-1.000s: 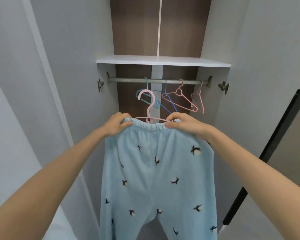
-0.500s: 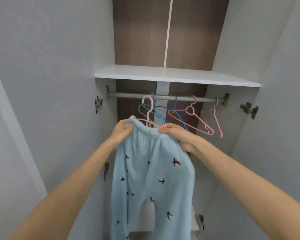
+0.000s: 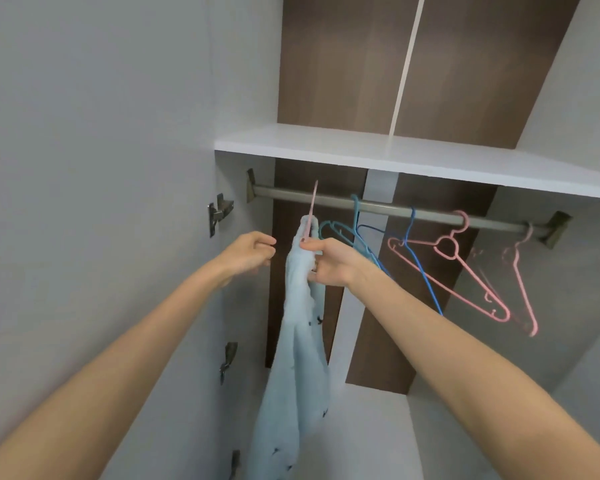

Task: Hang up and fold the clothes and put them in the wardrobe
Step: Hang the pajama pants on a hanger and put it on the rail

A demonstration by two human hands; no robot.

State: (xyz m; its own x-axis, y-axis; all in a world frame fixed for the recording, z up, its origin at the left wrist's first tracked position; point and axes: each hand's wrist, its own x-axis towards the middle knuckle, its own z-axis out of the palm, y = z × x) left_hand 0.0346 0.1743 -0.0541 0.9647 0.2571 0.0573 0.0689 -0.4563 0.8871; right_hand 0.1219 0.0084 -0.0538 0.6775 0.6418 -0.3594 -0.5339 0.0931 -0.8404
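Light blue fleece trousers with small dark bird prints hang on a pink hanger, turned edge-on inside the wardrobe. The hanger's hook reaches up to the metal rail, at its left part. My right hand grips the waistband and the hanger's neck. My left hand is just left of the trousers, fingers loosely curled, holding nothing. The trouser legs drop down out of view at the bottom.
Teal and blue hangers and two pink hangers hang on the rail to the right. A white shelf sits just above the rail. Grey wardrobe walls with door hinges close in on the left and right.
The trousers turned edge-on and went up to the rail. My left hand let go of the waistband and drew aside to the left. The view came closer to the rail.
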